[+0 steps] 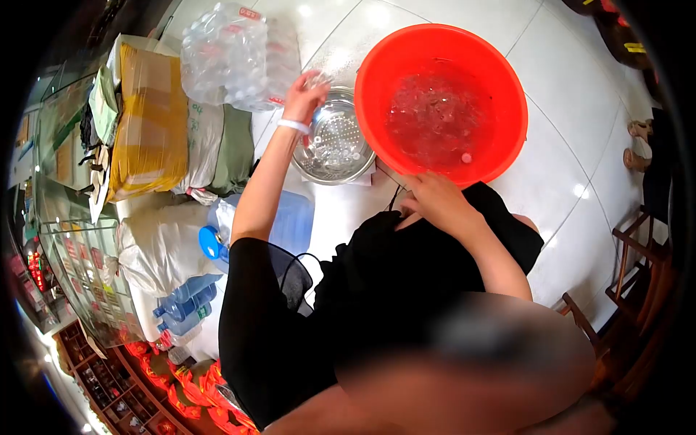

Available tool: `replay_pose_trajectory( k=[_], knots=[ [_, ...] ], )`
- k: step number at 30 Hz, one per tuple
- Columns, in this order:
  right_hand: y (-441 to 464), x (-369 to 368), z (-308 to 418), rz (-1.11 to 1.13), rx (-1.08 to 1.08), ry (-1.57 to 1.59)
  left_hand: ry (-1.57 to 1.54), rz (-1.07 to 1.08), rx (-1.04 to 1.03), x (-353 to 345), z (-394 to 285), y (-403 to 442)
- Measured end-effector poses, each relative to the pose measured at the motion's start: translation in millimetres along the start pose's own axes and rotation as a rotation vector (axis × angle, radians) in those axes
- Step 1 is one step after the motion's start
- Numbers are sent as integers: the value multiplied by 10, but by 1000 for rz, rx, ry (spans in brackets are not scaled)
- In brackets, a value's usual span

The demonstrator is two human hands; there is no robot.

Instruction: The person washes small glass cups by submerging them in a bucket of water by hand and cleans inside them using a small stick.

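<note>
Head view: The right hand (435,199), grip unclear, rests at a red basin (512,130) whose water (409,138) apparently holds remaining clear pieces (438,101); the left hand (304,101) grips a clear object (320,79) above a steel colander (349,119) already holding some.

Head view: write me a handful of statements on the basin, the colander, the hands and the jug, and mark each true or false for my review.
1. The red plastic basin holds water. True.
2. The perforated steel colander sits inside the basin. False: it stands beside it.
3. The left hand is nearer the colander than the right hand is. True.
4. The white wristband is on the right wrist. False: it is on the left.
5. The right hand is by the basin's near rim. True.
6. The water jug has a red cap. False: its cap is blue.
</note>
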State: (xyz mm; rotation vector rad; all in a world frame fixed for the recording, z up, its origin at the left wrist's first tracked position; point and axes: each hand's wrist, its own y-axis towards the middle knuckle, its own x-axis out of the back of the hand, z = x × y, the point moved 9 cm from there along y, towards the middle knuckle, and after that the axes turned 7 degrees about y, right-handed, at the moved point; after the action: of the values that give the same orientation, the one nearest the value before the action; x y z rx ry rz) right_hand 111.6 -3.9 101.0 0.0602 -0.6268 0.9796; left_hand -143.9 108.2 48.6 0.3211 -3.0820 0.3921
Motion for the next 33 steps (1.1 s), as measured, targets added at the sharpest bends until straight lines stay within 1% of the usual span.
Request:
replay_pose_trajectory(
  k=[1, 2, 3, 4, 5, 6, 8, 9, 10, 11, 12, 14, 15, 17, 21, 22, 23, 24, 25, 26, 27, 28, 29, 30, 31, 33],
  knots=[
    [-20, 15, -10, -49, 28, -30, -21, -117, 100, 292, 375, 4],
    [-43, 32, -1, -99, 56, -61, 133, -164, 249, 498, 815, -22],
    [-46, 18, 34, -95, 47, -135, 288, -209, 400, 713, 1326, -65],
    [-38, -3, 59, -88, 43, -129, 130, -302, 431, 919, 1917, -85],
    [-24, -60, 71, -30, 48, -109, -29, -391, 461, 1090, 2553, -100],
    [-18, -125, 70, 27, 46, -86, 48, -298, 551, 1157, 3126, -101],
    [-32, -185, 53, 39, 19, -94, 408, -408, 631, 1074, 3381, -288],
    [-37, -149, 87, -16, 49, -127, 407, -391, 648, 961, 3473, -332],
    [-34, -104, 127, -73, 81, -165, 786, -313, 535, 853, 3330, -252],
    [-34, -89, 160, -71, 91, -207, 1154, -226, 395, 696, 3183, -149],
    [-28, -65, 180, -64, 80, -204, 1151, -215, 403, 594, 3178, -92],
    [-8, -94, 200, 17, 50, -177, 1276, -146, 632, 466, 3309, -26],
    [2, -111, 206, 36, 51, -145, 1343, -76, 604, 354, 3285, 38],
    [12, -112, 167, 34, 22, -152, 1332, -11, 507, 261, 3572, 175],
    [-20, -176, 98, 39, 8, -168, 1267, 19, 491, 238, 3779, 230],
    [-25, -173, 94, 42, 15, -175, 1211, 6, 481, 270, 3761, 241],
    [-27, -236, 39, 139, -50, -151, 1128, -38, 462, 342, 3682, 243],
    [-27, -239, 27, 135, -60, -153, 1022, -110, 432, 445, 3547, 257],
    [-32, -257, 25, 120, -50, -164, 917, -233, 382, 606, 3316, 251],
    [-29, -258, 38, 100, -39, -173, 878, -436, 256, 828, 2939, 253],
    [-22, -244, 55, 93, -32, -182, 863, -495, 90, 850, 2267, 235],
    [-27, -246, 54, 80, -36, -179, 628, -607, -152, 1074, 2009, 288],
    [-27, -265, 78, 65, -1, -206, 639, -689, -227, 841, 1241, 141],
    [-33, -290, 109, 53, 35, -231, 598, -615, -327, 524, 574, 68],
    [-39, -290, 145, 25, 64, -226, 501, -499, -375, 240, 191, 65],
    [-24, -378, 121, 39, 79, -197, 649, -168, -508, -672, -448, -28]
  ],
)
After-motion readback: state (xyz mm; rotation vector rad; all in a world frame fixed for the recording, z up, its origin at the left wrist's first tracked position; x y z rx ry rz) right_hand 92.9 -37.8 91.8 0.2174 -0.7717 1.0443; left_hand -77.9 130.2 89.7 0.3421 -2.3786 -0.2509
